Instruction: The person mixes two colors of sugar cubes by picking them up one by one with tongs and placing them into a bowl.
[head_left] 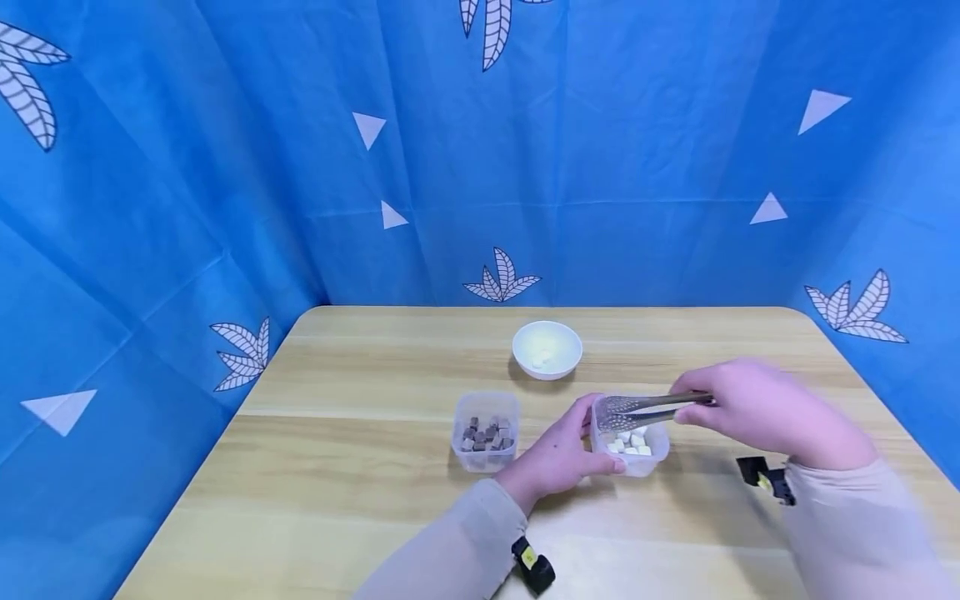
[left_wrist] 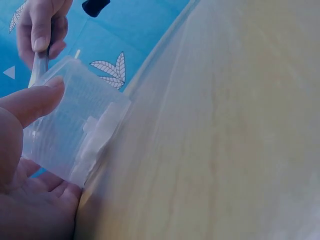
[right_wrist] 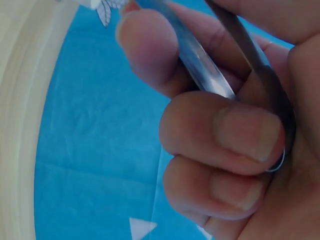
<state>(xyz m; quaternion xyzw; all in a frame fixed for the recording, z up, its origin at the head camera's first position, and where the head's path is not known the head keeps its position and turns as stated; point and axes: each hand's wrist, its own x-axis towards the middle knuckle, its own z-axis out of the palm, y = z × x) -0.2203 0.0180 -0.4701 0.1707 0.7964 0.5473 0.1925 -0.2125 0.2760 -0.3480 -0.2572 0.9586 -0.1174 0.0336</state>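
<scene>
Your R hand sits at 3 o'clock of the tub, fingers curled round metal tongs; the R wrist view shows the two arms a narrow gap apart. Tips point to 9 o'clock, over the tub's far part. Can't tell if they touch or hold a cube. Your L hand grips the tub from 9 o'clock, thumb on the near wall, fingers round the far side. The white cubes lie inside, mostly btwn 4 and 7 o'clock.

To pick up well, I'd bring the tips twd 6 o'clock, let them part just past one cube's width, lower them either side of it, then squeeze lightly; too hard and a cube may pop out. Hold the tub firm but don't pinch: thin walls prob. flex.

Materials: tub is frosted, see-thru plastic, squarish w/ rounded corners. White cubes look matte, edges softened. Tongs are shiny, slim-armed, w/ flat tips full of small holes, which may grip a bit. At 9 o'clock of the tub, a matching box has gray-brown cubes, stone-like. Btwn 10 and 11, a smooth round white bowl. All on a pale wood-grain table.
</scene>
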